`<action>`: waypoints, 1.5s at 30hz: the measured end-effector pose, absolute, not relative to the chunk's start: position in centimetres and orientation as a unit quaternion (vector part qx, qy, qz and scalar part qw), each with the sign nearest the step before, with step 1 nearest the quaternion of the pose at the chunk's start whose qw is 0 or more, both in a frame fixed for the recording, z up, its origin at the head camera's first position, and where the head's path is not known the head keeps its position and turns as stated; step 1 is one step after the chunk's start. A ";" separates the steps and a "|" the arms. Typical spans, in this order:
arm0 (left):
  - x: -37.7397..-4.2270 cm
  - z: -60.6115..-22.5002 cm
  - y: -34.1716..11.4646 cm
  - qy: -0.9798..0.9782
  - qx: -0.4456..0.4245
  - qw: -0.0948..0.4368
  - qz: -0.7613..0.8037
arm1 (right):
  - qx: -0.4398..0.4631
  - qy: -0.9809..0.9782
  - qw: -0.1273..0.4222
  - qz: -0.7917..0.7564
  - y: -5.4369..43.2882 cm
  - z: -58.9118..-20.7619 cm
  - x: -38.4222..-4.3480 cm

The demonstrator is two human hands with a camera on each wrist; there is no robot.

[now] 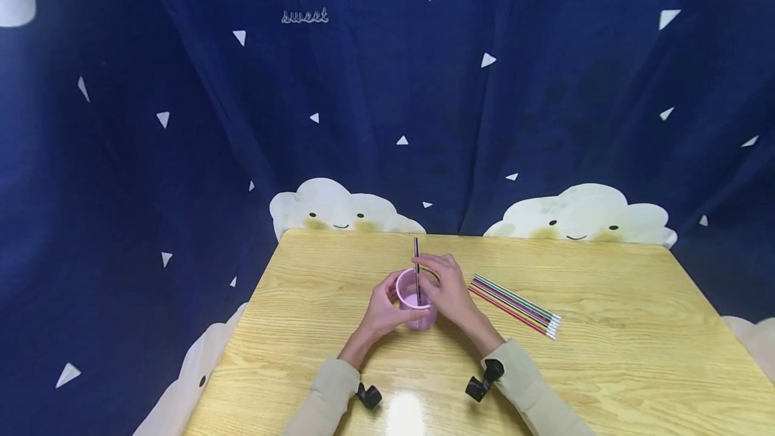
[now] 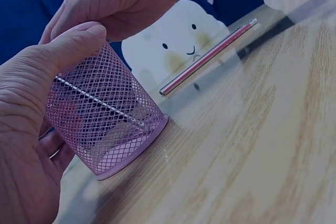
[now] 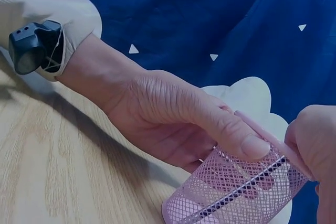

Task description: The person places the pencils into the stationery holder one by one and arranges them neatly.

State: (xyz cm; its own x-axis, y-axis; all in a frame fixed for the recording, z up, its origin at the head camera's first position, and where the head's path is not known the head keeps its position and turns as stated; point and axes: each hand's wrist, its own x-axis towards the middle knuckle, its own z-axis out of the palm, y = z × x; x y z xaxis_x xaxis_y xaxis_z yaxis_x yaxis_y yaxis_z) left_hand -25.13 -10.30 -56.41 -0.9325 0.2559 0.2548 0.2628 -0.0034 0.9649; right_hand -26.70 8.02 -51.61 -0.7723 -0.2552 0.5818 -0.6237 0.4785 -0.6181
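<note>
My left hand (image 1: 383,311) holds a pink mesh pencil cup (image 1: 426,320) around its side, thumb along the near wall just under the rim. The cup (image 2: 107,124) stands upright on the table. One dark pencil (image 1: 416,247) is in it, lower end near the cup's floor and upper end rising above the rim. My right hand (image 1: 451,291) is at the cup's right rim, its fingers pinching this pencil. Through the mesh in the right wrist view the pencil (image 3: 239,191) slants across the inside; the right fingertips are largely hidden there.
Several coloured pencils (image 1: 514,305) lie side by side on the wooden table (image 1: 611,355), right of the cup, their pale ends toward the near right. Behind the table hangs a dark blue curtain (image 1: 375,86) with white clouds and triangles.
</note>
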 end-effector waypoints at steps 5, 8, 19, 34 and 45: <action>-25.1 -56.6 -10.3 -0.705 -0.185 0.004 -0.685 | 0.258 -0.833 0.204 0.446 8.4 -52.0 -26.5; -25.1 -56.7 -10.3 -0.712 -0.184 0.010 -0.678 | 0.258 -0.827 0.212 0.453 8.8 -52.0 -26.2; -25.1 -56.7 -10.4 -0.716 -0.185 0.019 -0.673 | 0.259 -0.817 0.253 0.449 11.0 -52.7 -25.3; -25.2 -56.9 -10.2 -0.711 -0.183 0.018 -0.679 | 0.249 -0.850 0.257 0.387 15.5 -56.6 -23.6; -25.2 -56.8 -10.1 -0.711 -0.188 0.021 -0.677 | 0.204 -0.901 0.273 0.267 18.8 -58.8 -22.5</action>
